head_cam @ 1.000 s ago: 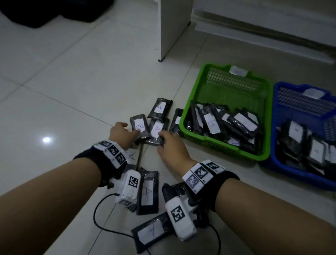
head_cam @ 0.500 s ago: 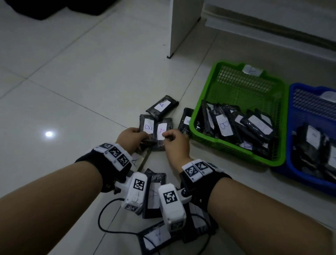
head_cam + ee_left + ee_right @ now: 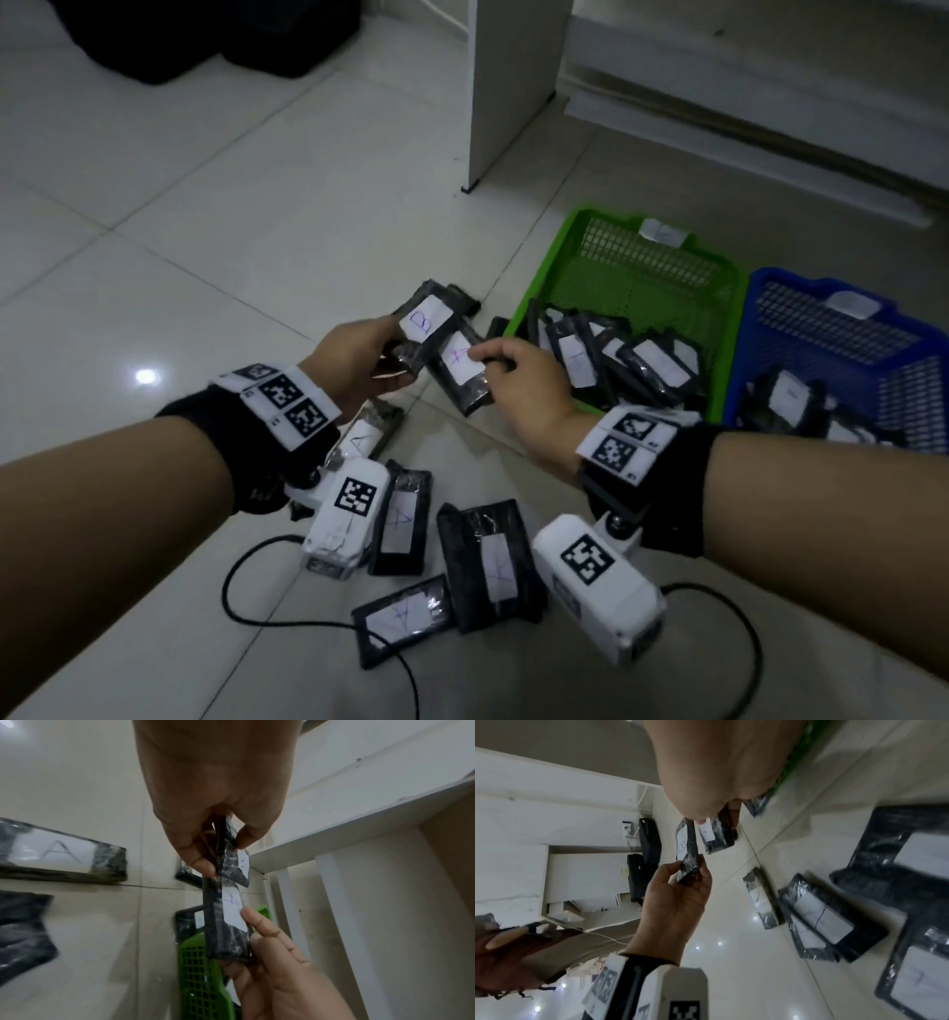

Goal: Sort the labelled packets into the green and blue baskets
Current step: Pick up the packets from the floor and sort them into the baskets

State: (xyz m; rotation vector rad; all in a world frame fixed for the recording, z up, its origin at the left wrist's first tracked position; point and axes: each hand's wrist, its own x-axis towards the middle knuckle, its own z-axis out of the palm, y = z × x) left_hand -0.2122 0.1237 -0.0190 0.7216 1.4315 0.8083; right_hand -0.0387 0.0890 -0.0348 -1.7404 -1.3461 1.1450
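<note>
Currently, both hands are raised just beside the green basket, each holding one black packet. The left hand pinches the packet marked B by its near end, thumb on one face and fingers curled under the other. The right hand pinches the packet marked A along its edge, its fingertips resting on the white label. The two packets overlap slightly, the B packet lying partly over the A packet, both clear of the floor.

To do this step well, the labels should be kept face-up and read before either packet is released; the two should be drawn apart so that neither drags the other; each grip should hold near the packet's end, where the glossy wrap is least likely to slip. Which letter belongs to the green basket and which to the blue basket beyond it cannot be told, since the basket tags are illegible. More packets lie on the floor on the person's side of the green basket.
</note>
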